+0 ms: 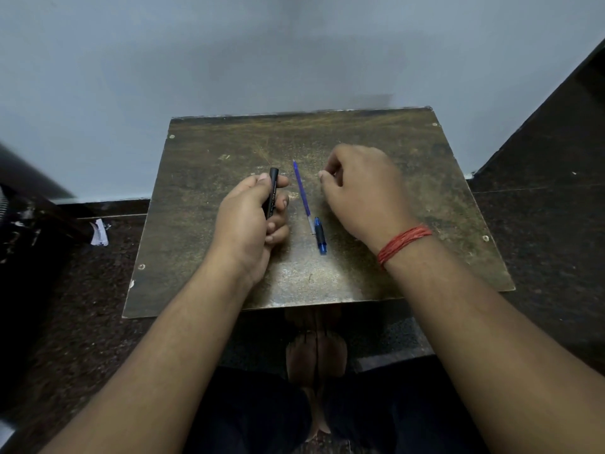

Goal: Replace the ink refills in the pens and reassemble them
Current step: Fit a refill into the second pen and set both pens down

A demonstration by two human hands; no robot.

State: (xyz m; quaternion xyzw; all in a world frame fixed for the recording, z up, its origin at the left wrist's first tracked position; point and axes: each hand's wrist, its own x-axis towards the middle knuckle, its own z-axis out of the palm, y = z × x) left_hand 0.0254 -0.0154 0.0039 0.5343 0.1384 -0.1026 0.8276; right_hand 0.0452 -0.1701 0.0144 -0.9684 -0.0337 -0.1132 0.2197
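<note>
A small table [425, 198] is placed at the centre of the frame, against a wall [294, 54] in the upper part. A refill [302, 190] is laid on the table at mid-frame, with a pen cap [320, 235] just below and right of its lower end. A pen barrel [272, 191] is held in the left hand [252, 221], left of the refill. The right hand [363, 188] is held above the table, right of the refill. A scrap of paper [99, 232] is found on the floor at left.
</note>
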